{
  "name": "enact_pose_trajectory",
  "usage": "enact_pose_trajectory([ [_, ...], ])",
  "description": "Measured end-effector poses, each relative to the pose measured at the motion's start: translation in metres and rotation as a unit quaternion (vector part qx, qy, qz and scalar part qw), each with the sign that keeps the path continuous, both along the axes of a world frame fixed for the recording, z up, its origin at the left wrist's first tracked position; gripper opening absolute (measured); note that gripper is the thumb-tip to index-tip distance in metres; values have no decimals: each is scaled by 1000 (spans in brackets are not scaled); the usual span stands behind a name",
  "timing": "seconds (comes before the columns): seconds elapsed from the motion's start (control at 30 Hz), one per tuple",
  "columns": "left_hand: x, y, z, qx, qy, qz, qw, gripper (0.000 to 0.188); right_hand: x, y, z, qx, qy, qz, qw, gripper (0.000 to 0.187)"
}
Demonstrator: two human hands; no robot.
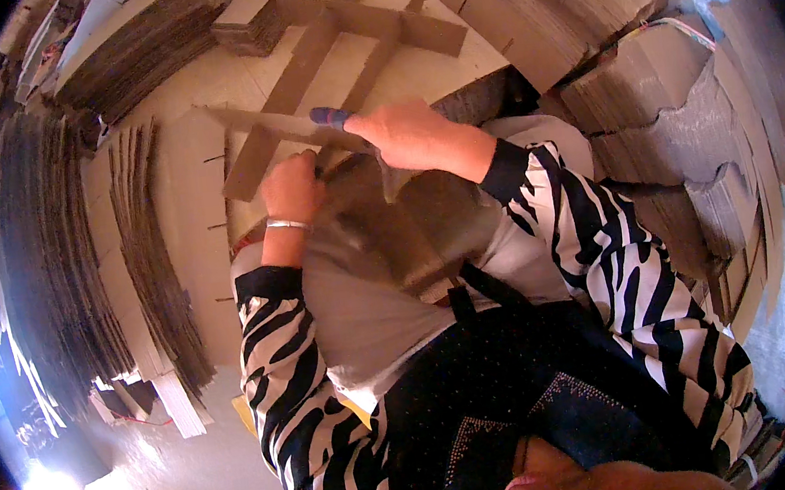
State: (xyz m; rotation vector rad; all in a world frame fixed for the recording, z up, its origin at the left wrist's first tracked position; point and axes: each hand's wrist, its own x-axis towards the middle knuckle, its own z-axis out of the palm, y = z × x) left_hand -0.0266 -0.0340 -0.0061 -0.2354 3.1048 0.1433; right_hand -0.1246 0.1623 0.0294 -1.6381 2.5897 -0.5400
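A lattice of slotted cardboard strips [378,19] stands on edge on the work surface [195,98] in front of me, its strips crossing one another. At its near end, a crosswise cardboard strip [250,122] runs between my two hands. My left hand [294,191] is closed at the near edge of the lattice, knuckles up, pinching the cardboard there; its fingertips are hidden. On the right, my right hand [415,135] grips the crosswise strip, with a dark blue cover [331,117] on one digit lying over its top edge. Its other fingers are mostly hidden.
Tall stacks of cardboard strips [38,244] line the left side, with a smaller leaning bundle [148,242] beside them. More cardboard piles [142,46] stand at the back left. At the right are large cardboard sheets [540,9] and bundles [659,140].
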Motion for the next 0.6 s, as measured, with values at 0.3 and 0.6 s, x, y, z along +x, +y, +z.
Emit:
enact_pose_trajectory([
  [0.3, -9, 14, 3, -9, -27, 6, 1000, 15, 4, 15, -35, -15, 13, 35, 999, 60],
  [0.6, -6, 28, 24, 111, 16, -32, 993, 17, 4, 39, -46, 3, -50, -8, 999, 32],
])
